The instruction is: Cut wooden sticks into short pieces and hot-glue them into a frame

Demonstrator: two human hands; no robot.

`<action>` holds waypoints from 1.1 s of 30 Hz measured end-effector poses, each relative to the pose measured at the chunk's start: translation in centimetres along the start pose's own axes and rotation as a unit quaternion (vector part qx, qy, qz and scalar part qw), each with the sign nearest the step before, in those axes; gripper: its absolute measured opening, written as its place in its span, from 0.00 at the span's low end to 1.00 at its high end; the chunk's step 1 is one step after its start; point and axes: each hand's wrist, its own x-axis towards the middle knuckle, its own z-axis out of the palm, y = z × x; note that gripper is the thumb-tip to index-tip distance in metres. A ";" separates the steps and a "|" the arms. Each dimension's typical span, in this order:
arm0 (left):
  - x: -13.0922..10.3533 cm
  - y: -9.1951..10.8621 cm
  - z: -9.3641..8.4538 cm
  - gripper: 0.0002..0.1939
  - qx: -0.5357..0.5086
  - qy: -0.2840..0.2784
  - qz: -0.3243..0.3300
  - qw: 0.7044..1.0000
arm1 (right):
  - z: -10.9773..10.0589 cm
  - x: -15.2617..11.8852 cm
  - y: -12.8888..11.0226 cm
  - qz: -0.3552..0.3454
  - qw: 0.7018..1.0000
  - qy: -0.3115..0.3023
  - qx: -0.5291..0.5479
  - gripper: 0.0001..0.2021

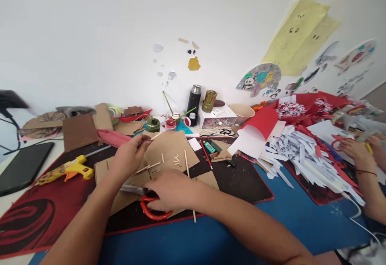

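Observation:
My left hand (132, 154) is closed in a pinch on a thin wooden stick (157, 136), whose pale end sticks out past the fingertips. Red-handled scissors (155, 216) are in my right hand (171, 188), with the fingers about the handles and the blades pointing left. Both hands are over pieces of brown cardboard (176, 148). Short cut sticks (176, 160) lie on the cardboard, and a longer stick (187, 162) runs down past my right hand, which hides part of it.
A yellow glue gun (70, 169) and a phone (27, 168) lie at left. Paint jars (153, 125), a black thermos (194, 100) and a white box (217, 118) stand along the wall. Paper strips (301, 156) are heaped at right, near another person's hands (357, 152).

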 end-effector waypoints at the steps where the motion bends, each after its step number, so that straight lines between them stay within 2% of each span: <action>1: 0.0 -0.2 0.1 0.18 0.002 -0.007 0.007 1.000 | -0.3 -0.3 0.1 0.002 1.000 0.000 0.005 0.20; 5: -0.1 -0.4 0.4 0.17 -0.010 -0.025 0.040 0.999 | -1.3 -1.3 1.0 0.034 0.996 0.027 0.075 0.22; 7: -0.1 -0.3 0.3 0.17 -0.028 -0.034 0.052 0.998 | -1.4 -1.5 2.0 0.082 0.984 0.071 0.139 0.21; 9: -0.1 -0.1 0.3 0.17 -0.044 -0.043 0.063 0.996 | -1.3 -1.5 3.3 0.140 0.956 0.116 0.230 0.20; 12: -0.2 0.0 0.4 0.16 -0.042 -0.049 0.089 0.994 | -1.0 -1.3 5.3 0.190 0.886 0.165 0.389 0.18; 13: -0.2 0.0 0.5 0.16 -0.033 -0.051 0.098 0.993 | -0.9 -1.3 5.9 0.201 0.866 0.185 0.418 0.17; 15: -0.3 -0.2 0.9 0.16 -0.003 -0.059 0.114 0.992 | -1.2 -1.1 6.6 0.222 0.848 0.218 0.430 0.19; 17: -0.5 -0.3 1.2 0.17 0.031 -0.080 0.128 0.988 | -1.7 -1.1 6.8 0.229 0.864 0.226 0.387 0.20; 20: -0.8 -0.1 1.5 0.19 0.070 -0.103 0.131 0.984 | -2.5 -1.0 6.5 0.215 0.922 0.226 0.229 0.16; 23: -0.8 0.3 1.4 0.19 0.082 -0.114 0.128 0.982 | -2.8 -0.9 6.2 0.195 0.954 0.206 0.095 0.14; 27: -0.7 0.7 1.3 0.20 0.071 -0.126 0.148 0.978 | -2.8 -0.9 6.2 0.190 0.964 0.187 0.014 0.16; 33: -0.7 0.3 1.7 0.23 0.100 -0.139 0.175 0.970 | -3.1 -1.2 6.1 0.206 0.963 0.173 -0.011 0.14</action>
